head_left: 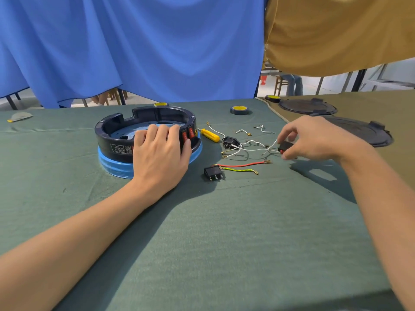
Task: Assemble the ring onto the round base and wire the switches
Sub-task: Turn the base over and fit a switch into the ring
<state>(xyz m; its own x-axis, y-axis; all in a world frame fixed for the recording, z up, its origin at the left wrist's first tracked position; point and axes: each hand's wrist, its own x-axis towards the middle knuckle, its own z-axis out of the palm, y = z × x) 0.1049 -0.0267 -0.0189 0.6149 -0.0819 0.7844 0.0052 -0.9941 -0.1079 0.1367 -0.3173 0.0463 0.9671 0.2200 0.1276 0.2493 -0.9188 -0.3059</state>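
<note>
A black ring point(116, 131) sits on a round base wrapped in blue film point(112, 164) left of centre. Two red rocker switches point(188, 134) are set in the ring's right wall. My left hand point(160, 153) grips the ring's near rim, fingers curled over its edge and thumb beside the switches. To the right, my right hand point(314, 138) pinches a black switch with a red face point(285, 147) that has white wires point(253, 149) attached. Another black switch point(213, 172) lies on the cloth with its pins toward me, next to a red wire point(242, 164) and a green-yellow wire point(240, 170).
A yellow-handled screwdriver point(210, 135) and a black power socket point(230, 141) lie between ring and wires. Short white jumper wires point(265, 129) lie farther back. Tape rolls point(239, 110) stand near the far edge. Two dark round lids point(357, 131) rest on the right.
</note>
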